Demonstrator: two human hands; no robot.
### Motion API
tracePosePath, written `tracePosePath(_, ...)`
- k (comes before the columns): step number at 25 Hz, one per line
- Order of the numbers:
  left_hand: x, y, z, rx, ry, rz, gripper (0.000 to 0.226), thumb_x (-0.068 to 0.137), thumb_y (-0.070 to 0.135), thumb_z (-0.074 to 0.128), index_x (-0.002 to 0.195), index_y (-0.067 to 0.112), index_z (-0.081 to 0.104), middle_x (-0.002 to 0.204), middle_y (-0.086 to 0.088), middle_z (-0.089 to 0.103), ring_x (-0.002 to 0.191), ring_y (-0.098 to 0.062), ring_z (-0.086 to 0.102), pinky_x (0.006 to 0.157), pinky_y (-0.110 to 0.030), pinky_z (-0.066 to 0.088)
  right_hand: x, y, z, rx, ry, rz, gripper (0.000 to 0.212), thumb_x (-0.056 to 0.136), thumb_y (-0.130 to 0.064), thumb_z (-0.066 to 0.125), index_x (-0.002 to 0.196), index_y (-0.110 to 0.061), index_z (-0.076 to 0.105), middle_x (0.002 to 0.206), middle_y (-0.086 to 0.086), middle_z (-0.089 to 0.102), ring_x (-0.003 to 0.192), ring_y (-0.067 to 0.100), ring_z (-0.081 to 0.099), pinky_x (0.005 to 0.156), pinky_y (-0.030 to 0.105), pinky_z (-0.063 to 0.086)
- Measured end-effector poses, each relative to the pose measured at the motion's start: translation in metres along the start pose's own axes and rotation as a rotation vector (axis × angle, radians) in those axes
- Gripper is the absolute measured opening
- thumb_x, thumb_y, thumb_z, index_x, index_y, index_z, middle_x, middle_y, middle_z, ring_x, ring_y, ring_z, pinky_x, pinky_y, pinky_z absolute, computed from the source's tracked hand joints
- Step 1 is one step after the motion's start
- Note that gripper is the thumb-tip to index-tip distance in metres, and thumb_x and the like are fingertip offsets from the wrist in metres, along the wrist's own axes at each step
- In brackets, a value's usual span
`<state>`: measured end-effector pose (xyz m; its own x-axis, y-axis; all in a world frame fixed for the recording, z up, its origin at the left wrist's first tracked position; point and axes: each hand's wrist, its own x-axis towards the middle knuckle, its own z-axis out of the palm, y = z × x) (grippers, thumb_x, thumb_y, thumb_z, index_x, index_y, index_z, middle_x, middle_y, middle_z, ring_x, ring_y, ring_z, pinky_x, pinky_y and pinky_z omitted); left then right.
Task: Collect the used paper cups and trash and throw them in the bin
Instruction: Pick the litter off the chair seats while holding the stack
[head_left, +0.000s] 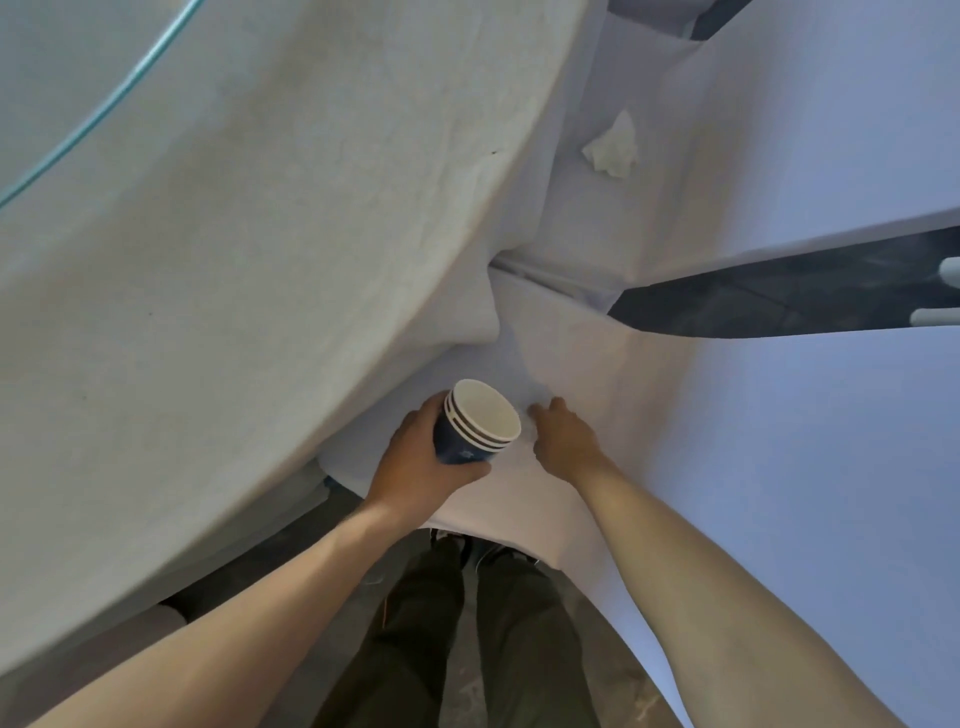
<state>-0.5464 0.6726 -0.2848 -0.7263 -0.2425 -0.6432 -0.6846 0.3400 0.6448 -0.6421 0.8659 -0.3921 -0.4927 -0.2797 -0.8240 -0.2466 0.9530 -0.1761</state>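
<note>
Legs (467, 639) stand below, feet mostly hidden by a white cloth (519, 499), L hand (415, 462) wraps round a stack of nested blue cups (475, 423), R hand (563, 439) lies knuckles-up on the cloth, fingers curled under, grip unclear, w/ a crumpled tissue (612, 148) farther off.

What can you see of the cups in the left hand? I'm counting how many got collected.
The cups are a nested paper stack: dark blue outside with a pale mark on the side, white inside, with about three or four white rims showing. The top one looks empty. The stack is tilted, mouth facing up and away from the person. The left hand wraps the blue wall, fingers on the far side and the thumb underneath. The right hand is close beside it, not clearly touching.
</note>
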Motion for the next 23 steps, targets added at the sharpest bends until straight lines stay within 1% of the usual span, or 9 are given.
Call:
tracePosePath(2, -0.006, 0.009, 0.000, 0.013, -0.013, -0.007, 0.089, 0.070, 0.027, 0.093, 0.145, 0.031, 0.046, 0.144, 0.006, 0.056, 0.133, -0.016, 0.051, 0.109, -0.038, 0.046, -0.016, 0.004, -0.010, 0.064, -0.007, 0.051, 0.037, 0.098, -0.010, 0.052, 0.135, -0.009, 0.058, 0.140, 0.019, 0.053, 0.126, 0.039, 0.058, 0.097, 0.040, 0.050)
tracePosePath(4, -0.019, 0.024, -0.004, 0.014, -0.023, 0.020, 0.087, 0.068, 0.029, 0.093, 0.142, 0.031, 0.048, 0.139, 0.007, 0.060, 0.129, -0.017, 0.056, 0.106, -0.043, 0.051, -0.040, 0.006, -0.033, 0.146, 0.024, 0.058, 0.026, 0.098, -0.013, 0.053, 0.121, -0.007, 0.062, 0.130, 0.019, 0.062, 0.118, 0.039, 0.062, 0.085, 0.037, 0.049)
tracePosePath(7, -0.046, 0.062, -0.011, 0.029, -0.040, 0.088, 0.081, 0.069, 0.029, 0.092, 0.139, 0.028, 0.051, 0.132, 0.008, 0.062, 0.120, -0.012, 0.059, 0.094, -0.031, 0.051, -0.093, 0.001, -0.090, 0.288, 0.144, 0.019, 0.011, 0.096, -0.017, 0.053, 0.090, -0.011, 0.059, 0.100, 0.020, 0.067, 0.093, 0.038, 0.065, 0.068, 0.032, 0.039)
tracePosePath(9, -0.061, 0.087, -0.014, 0.051, -0.038, 0.125, 0.081, 0.072, 0.032, 0.090, 0.141, 0.027, 0.049, 0.131, 0.008, 0.059, 0.117, -0.010, 0.054, 0.089, -0.025, 0.043, -0.133, -0.008, -0.132, 0.391, 0.260, 0.007, 0.020, 0.095, -0.023, 0.056, 0.079, -0.011, 0.053, 0.082, 0.012, 0.062, 0.077, 0.032, 0.059, 0.060, 0.031, 0.036)
tracePosePath(12, -0.080, 0.128, -0.013, 0.051, -0.014, 0.193, 0.084, 0.070, 0.033, 0.089, 0.143, 0.029, 0.047, 0.133, 0.006, 0.058, 0.120, -0.013, 0.053, 0.093, -0.028, 0.045, -0.194, -0.012, -0.192, 0.473, 0.437, -0.014, 0.029, 0.093, -0.034, 0.060, 0.089, -0.006, 0.058, 0.083, 0.007, 0.064, 0.074, 0.026, 0.058, 0.058, 0.032, 0.038)
tracePosePath(16, -0.112, 0.184, -0.002, 0.030, 0.087, 0.246, 0.082, 0.059, 0.042, 0.082, 0.134, 0.041, 0.050, 0.121, 0.009, 0.061, 0.110, -0.016, 0.061, 0.087, -0.046, 0.057, -0.255, -0.005, -0.233, 0.543, 0.560, -0.128, 0.023, 0.088, -0.027, 0.066, 0.095, -0.007, 0.059, 0.093, 0.011, 0.066, 0.086, 0.033, 0.061, 0.069, 0.037, 0.043)
tracePosePath(19, -0.136, 0.213, 0.017, 0.036, 0.155, 0.316, 0.083, 0.056, 0.045, 0.078, 0.134, 0.042, 0.051, 0.120, 0.008, 0.063, 0.112, -0.015, 0.061, 0.091, -0.044, 0.054, -0.287, 0.014, -0.233, 0.486, 0.529, -0.251, 0.026, 0.092, -0.037, 0.065, 0.100, -0.012, 0.067, 0.107, 0.011, 0.062, 0.098, 0.031, 0.063, 0.082, 0.036, 0.049)
tracePosePath(21, -0.161, 0.228, 0.031, 0.088, 0.215, 0.319, 0.086, 0.053, 0.047, 0.075, 0.135, 0.043, 0.050, 0.121, 0.007, 0.064, 0.114, -0.017, 0.060, 0.094, -0.043, 0.052, -0.312, 0.037, -0.229, 0.499, 0.442, -0.398, 0.034, 0.094, -0.043, 0.064, 0.119, -0.022, 0.072, 0.120, 0.004, 0.067, 0.110, 0.023, 0.066, 0.092, 0.030, 0.051)
tracePosePath(23, -0.191, 0.245, 0.047, 0.088, 0.307, 0.319, 0.088, 0.053, 0.046, 0.075, 0.137, 0.044, 0.050, 0.125, 0.010, 0.062, 0.117, -0.014, 0.058, 0.097, -0.038, 0.049, -0.345, 0.067, -0.231, 0.479, 0.354, -0.548, 0.042, 0.099, -0.040, 0.059, 0.139, -0.026, 0.064, 0.135, -0.002, 0.067, 0.124, 0.016, 0.062, 0.101, 0.024, 0.047)
